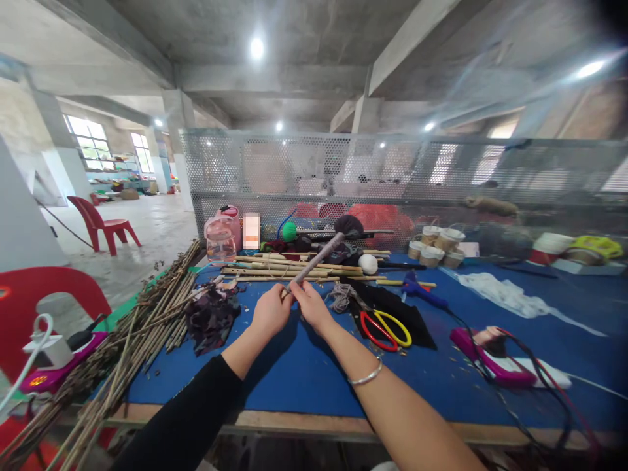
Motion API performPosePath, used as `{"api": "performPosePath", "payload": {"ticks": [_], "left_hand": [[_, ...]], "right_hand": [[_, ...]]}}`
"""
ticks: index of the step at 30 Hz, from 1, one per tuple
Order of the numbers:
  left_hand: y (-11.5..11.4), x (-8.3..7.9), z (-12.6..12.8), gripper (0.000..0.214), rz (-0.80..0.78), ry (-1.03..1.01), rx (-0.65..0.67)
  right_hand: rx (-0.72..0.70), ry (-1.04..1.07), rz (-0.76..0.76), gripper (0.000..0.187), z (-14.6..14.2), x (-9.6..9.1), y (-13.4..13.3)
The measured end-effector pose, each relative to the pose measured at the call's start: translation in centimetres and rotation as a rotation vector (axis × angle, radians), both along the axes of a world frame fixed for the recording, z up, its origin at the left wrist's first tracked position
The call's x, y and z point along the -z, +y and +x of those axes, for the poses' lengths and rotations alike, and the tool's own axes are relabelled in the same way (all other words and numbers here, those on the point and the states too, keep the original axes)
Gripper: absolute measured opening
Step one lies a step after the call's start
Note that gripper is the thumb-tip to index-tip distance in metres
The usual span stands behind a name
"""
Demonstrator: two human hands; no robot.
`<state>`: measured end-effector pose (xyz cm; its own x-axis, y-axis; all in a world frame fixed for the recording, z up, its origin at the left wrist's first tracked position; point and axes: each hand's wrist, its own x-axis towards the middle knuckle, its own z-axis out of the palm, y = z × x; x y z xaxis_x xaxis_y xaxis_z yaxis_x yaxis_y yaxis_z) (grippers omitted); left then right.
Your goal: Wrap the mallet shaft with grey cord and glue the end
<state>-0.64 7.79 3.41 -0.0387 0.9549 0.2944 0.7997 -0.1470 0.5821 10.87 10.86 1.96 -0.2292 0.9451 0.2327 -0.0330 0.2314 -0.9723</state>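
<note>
A perforated metal screen is set along the far side of a blue-topped table. Several pale cups are grouped near it, and a purple power strip is laid at the right. Farther off, at left, a red chair is seen below windows.

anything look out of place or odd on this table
Just untidiness: dry stalks overhang the front edge of the table at left, a patterned cloth lies crumpled beside them, and scraps litter the top near the scissors. The held stick shows no clear damage.
</note>
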Motion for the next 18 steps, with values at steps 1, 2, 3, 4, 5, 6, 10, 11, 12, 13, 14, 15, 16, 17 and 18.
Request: {"api": "performPosePath", "payload": {"ticks": [1,2,3,4,5,6,10,11,12,13,14,15,16,17,18], "left_hand": [[0.1,0.1,0.0,0.018,0.003,-0.042,0.037],[0.3,0.3,-0.1,0.019,0.010,-0.083,0.070],[0.4,0.4,-0.1,0.021,0.020,-0.121,0.098],[0.6,0.5,-0.1,0.022,0.031,-0.156,0.118],[0.7,0.6,-0.1,0.024,0.041,-0.189,0.130],[0.7,0.8,-0.1,0.024,0.050,-0.219,0.138],[0.8,1.1,0.0,0.020,0.097,-0.347,0.156],[0.8,1.1,0.1,0.019,0.105,-0.397,0.167],[0.8,1.2,0.1,0.018,0.109,-0.458,0.185],[0.8,1.2,0.2,0.017,0.109,-0.531,0.209],[0.8,1.2,0.3,0.016,0.104,-0.611,0.238],[0.8,1.2,0.4,0.016,0.092,-0.697,0.273],[0.8,1.2,0.5,0.018,0.073,-0.781,0.315],[0.7,1.2,0.6,0.021,0.048,-0.864,0.362],[0.6,1.2,0.7,0.025,0.012,-0.944,0.416]], "right_hand": [[0.067,-0.054,0.025,0.038,0.2,0.1,0.1],[0.109,-0.113,0.047,0.036,0.3,0.1,0.2],[0.128,-0.168,0.066,0.035,0.4,0.1,0.3],[0.127,-0.206,0.089,0.033,0.5,0.1,0.3],[0.115,-0.226,0.113,0.031,0.5,0.0,0.3],[0.100,-0.229,0.131,0.029,0.5,0.0,0.3],[0.080,-0.130,0.036,0.026,0.6,-0.5,0.2],[0.060,-0.093,-0.023,0.026,0.7,-0.6,0.2],[0.033,-0.057,-0.088,0.027,0.8,-0.8,0.2],[0.006,-0.025,-0.151,0.028,1.0,-0.9,0.2],[-0.020,0.006,-0.203,0.028,1.2,-1.1,0.2],[-0.048,0.036,-0.241,0.028,1.4,-1.3,0.2],[-0.081,0.066,-0.261,0.030,1.7,-1.4,0.2],[-0.129,0.091,-0.266,0.033,2.0,-1.6,0.2],[-0.192,0.115,-0.258,0.038,2.2,-1.7,0.1]]}}
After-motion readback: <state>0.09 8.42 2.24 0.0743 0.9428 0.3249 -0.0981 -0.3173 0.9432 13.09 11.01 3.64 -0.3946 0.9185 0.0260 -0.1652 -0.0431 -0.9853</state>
